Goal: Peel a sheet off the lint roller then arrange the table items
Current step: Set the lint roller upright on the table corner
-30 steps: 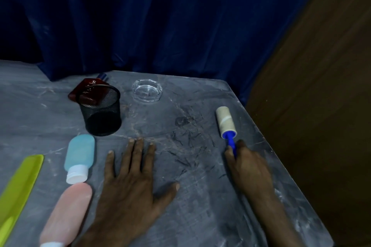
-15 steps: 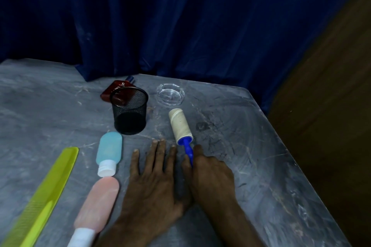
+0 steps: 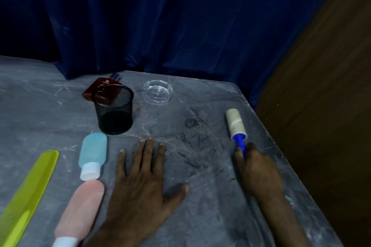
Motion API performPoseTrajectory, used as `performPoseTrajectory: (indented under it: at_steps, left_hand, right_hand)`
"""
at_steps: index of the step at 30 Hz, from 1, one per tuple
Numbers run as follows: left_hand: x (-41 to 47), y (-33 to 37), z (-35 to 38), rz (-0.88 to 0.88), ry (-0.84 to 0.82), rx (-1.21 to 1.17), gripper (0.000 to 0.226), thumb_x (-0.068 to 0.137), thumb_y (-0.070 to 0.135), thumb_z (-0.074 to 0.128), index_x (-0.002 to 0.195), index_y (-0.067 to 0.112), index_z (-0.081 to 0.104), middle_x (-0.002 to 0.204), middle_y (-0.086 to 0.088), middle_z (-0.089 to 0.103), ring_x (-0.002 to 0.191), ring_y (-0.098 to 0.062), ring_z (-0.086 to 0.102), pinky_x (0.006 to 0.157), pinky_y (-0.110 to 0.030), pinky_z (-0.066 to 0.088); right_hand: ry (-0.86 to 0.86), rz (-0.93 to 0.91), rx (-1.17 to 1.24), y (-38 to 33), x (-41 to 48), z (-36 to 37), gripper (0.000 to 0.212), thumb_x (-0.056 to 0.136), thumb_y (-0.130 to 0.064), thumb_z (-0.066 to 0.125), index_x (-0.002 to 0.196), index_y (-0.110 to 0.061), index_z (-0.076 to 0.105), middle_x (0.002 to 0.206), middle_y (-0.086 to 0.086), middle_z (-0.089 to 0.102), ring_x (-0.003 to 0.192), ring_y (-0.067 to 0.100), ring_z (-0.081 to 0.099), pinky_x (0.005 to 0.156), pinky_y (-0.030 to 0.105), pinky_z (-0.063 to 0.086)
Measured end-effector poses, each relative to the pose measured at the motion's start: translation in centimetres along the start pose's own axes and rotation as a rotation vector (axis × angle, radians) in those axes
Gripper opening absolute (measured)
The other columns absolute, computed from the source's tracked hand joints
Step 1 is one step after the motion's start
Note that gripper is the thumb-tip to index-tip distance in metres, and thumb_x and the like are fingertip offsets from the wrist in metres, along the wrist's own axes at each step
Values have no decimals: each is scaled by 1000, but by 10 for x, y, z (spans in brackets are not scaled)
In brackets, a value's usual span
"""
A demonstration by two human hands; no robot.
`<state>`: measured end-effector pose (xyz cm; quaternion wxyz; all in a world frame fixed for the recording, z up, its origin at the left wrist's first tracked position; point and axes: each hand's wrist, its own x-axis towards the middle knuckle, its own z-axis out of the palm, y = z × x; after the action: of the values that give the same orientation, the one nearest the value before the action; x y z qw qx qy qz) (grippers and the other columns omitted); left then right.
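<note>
The lint roller (image 3: 236, 123), a beige roll on a blue handle, lies on the grey marble table (image 3: 200, 166) near its right edge. My right hand (image 3: 259, 172) is shut on the blue handle, the roll pointing away from me. My left hand (image 3: 140, 182) rests flat on the table, palm down with fingers spread, holding nothing. To its left lie a blue bottle (image 3: 92, 153) with a white cap, a pink bottle (image 3: 79, 209) and a yellow-green comb (image 3: 26, 194).
A black mesh cup (image 3: 114, 110) stands behind the blue bottle, with a dark red flat bottle (image 3: 98, 88) lying behind it. A clear glass ashtray (image 3: 158, 90) sits at the back. A blue curtain hangs behind; the table's right edge drops beside a brown wall.
Half a second ago my right hand held the roller in the middle beside my left hand; it has swept back to the right edge of the table. The left hand stayed flat.
</note>
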<state>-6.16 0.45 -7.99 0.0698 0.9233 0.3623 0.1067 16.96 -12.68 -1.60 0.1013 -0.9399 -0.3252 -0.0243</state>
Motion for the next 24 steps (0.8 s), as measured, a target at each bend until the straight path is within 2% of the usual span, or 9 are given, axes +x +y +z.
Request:
performPoseTrajectory:
  at_steps: [5, 8, 10, 13, 15, 18, 21, 24]
  left_hand:
    - [0, 0, 0, -4, -18, -2, 109, 87, 91, 26, 162, 14, 41, 170, -14, 38, 158, -33, 35, 124, -67, 20]
    - [1, -2, 2, 4, -6, 2, 108, 88, 91, 25, 161, 13, 43, 169, -14, 40, 156, -34, 38, 123, -67, 22]
    - [1, -2, 2, 2, -14, 0, 109, 88, 92, 20, 163, 15, 40, 170, -13, 38, 158, -33, 36, 124, -66, 19]
    - [0, 1, -2, -13, -60, -7, 113, 84, 96, 12, 167, 21, 28, 176, -8, 24, 163, -28, 21, 128, -64, 11]
    - [1, 2, -5, -17, -82, -11, 117, 80, 98, 4, 170, 25, 15, 179, -5, 10, 166, -25, 6, 130, -62, 0]
    - [2, 4, -8, -12, -99, -12, 117, 77, 99, 1, 170, 28, -5, 180, -2, -10, 165, -22, -14, 128, -59, -15]
    - [0, 5, -12, -13, -85, -26, 115, 79, 97, 7, 170, 26, -4, 180, -4, -8, 165, -23, -14, 127, -59, -17]
    - [-1, 5, -12, -13, -84, -33, 116, 79, 97, 9, 170, 26, -3, 180, -5, -8, 165, -23, -14, 127, -60, -17]
  right_hand:
    - [37, 172, -75, 53, 0, -16, 36, 105, -47, 44, 109, -14, 58, 66, -8, 44, 56, 8, 43, 52, 30, 33]
    - [11, 248, -88, 72, -3, -23, 35, 104, -49, 45, 104, -15, 56, 70, -1, 51, 62, 19, 54, 62, 39, 51]
    - [-8, 260, -72, 78, -5, -25, 34, 104, -48, 45, 101, -16, 56, 73, 2, 56, 64, 19, 58, 61, 37, 53]
    - [10, 251, -88, 75, -4, -26, 36, 104, -49, 45, 100, -16, 56, 69, -1, 50, 61, 18, 52, 59, 34, 45]
    - [23, 233, -93, 67, -4, -24, 36, 104, -49, 45, 103, -15, 57, 66, -4, 45, 60, 21, 47, 61, 33, 39]
    - [50, 154, -85, 48, -3, -20, 33, 104, -44, 48, 100, -13, 57, 74, 8, 58, 66, 31, 54, 63, 33, 36]
    - [27, 42, -25, 26, -1, -13, 28, 104, -39, 48, 96, -13, 52, 88, 20, 71, 81, 37, 68, 65, 36, 40]
    - [-55, 1, 6, 1, 0, -3, 31, 105, -45, 44, 110, -15, 53, 83, 9, 65, 76, 32, 65, 68, 37, 47]
